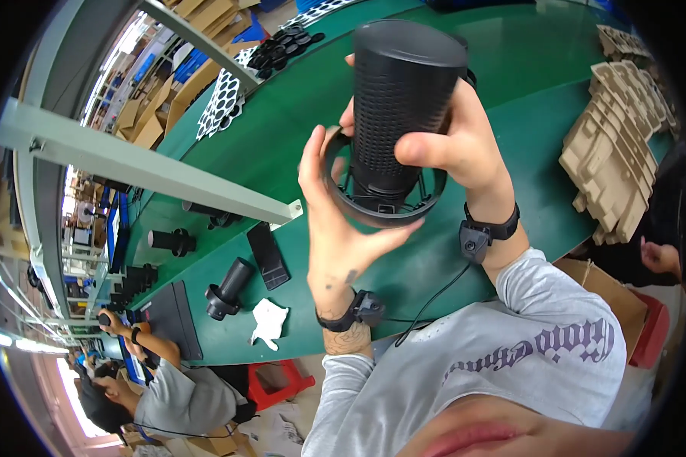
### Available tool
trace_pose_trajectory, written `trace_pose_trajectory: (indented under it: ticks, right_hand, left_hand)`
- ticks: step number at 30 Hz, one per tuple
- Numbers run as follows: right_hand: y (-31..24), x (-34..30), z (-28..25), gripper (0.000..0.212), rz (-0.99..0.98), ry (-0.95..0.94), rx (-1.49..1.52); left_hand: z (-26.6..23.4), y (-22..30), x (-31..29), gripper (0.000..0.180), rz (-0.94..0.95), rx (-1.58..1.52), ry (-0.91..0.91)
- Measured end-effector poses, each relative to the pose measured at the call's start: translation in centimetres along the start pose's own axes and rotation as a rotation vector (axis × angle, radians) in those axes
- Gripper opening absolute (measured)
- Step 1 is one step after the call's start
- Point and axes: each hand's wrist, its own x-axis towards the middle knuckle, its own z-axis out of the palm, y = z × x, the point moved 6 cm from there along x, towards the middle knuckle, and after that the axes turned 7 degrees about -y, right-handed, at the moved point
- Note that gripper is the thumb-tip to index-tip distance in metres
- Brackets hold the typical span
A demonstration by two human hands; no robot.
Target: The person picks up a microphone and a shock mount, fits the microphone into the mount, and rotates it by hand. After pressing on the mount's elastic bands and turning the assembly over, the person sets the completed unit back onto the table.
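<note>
In front of me, above the green table, I hold a black cylinder [400, 91] with a dimpled side and a smooth, flat end turned up. My right hand [469, 145] is wrapped round its right side, the thumb pressed on the dimpled surface. A wide black ring [370, 216] surrounds the cylinder's narrower lower end. My left hand [331, 228] grips this ring from the left and below, fingers and thumb curved round its rim. Whether ring and cylinder are joined is hidden. Each wrist wears a strap with a small black device.
A green table [541, 152] carries a phone [268, 255], another black flanged cylinder [232, 286], a crumpled white cloth [269, 322] and stacked pulp trays [613, 145]. A metal beam [152, 164] crosses at left. A co-worker [179, 396] works near a red stool [278, 385].
</note>
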Motion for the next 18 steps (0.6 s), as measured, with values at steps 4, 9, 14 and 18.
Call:
trace_pose_trajectory:
  ticks: [4,9,14,18]
  right_hand:
    - [0.4,-0.3,-1.5,0.06,0.122,0.063,-0.009]
    - [0.1,0.1,-0.9,0.057,0.193,0.023,0.012]
    - [0.8,0.1,-0.5,0.062,0.184,-0.044,-0.024]
    - [0.5,-0.1,-0.7,0.062,0.172,-0.059,-0.076]
  left_hand:
    - [-0.4,2.2,0.0,0.086,0.134,0.531,-0.079]
    - [-0.3,2.1,-0.1,0.052,0.186,0.559,0.024]
    - [0.4,1.9,-0.5,0.033,0.159,0.49,-0.062]
    - [0.8,1.8,-0.5,0.027,0.005,0.241,-0.021]
